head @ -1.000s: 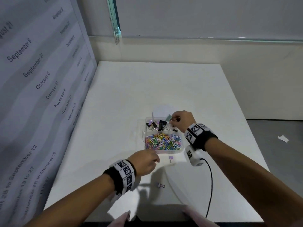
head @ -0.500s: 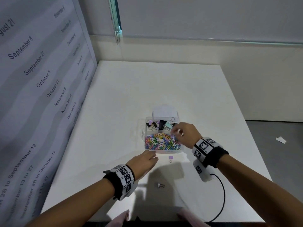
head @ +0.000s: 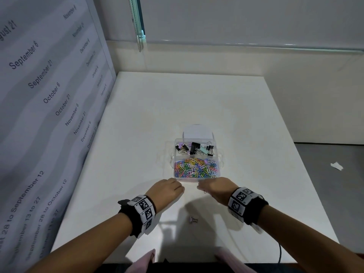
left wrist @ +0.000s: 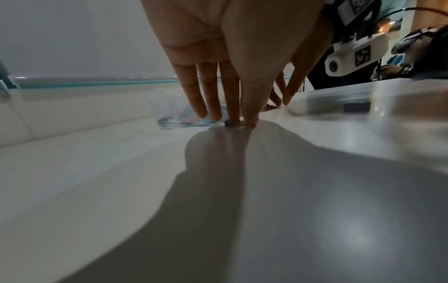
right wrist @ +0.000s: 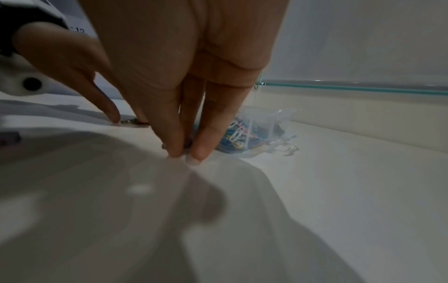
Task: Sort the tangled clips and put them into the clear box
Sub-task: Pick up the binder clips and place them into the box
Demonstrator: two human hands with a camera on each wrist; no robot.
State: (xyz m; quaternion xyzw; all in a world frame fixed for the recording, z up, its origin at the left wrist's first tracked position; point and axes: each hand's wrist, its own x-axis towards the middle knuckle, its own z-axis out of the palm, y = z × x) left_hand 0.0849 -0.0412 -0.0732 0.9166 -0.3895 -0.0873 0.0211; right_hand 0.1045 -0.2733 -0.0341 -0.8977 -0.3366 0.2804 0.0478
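The clear box (head: 220, 154) stands mid-table, with binder clips (head: 195, 148) in its far compartment and coloured paper clips (head: 196, 168) in the near one. Both hands are low on the table just in front of it. My right hand (head: 199, 188) pinches a small binder clip (head: 205, 192) between thumb and fingers (right wrist: 197, 151); most of the clip is hidden. My left hand (head: 182, 189) has its thumb and forefinger tips (left wrist: 249, 122) down on a small dark clip (left wrist: 229, 123), which looks pinched. In the head view that clip is hidden.
A silver binder clip (head: 193, 220) lies loose on the white table (head: 137, 134), nearer me than the hands. A calendar panel (head: 49, 115) walls the left side. A black cable (head: 279, 255) hangs at the near right edge. A paper scrap (head: 336, 166) lies on the floor.
My right hand left the box's far compartment and came down in front of the box onto the purple clip on the table. The left hand stayed low in front of the box.
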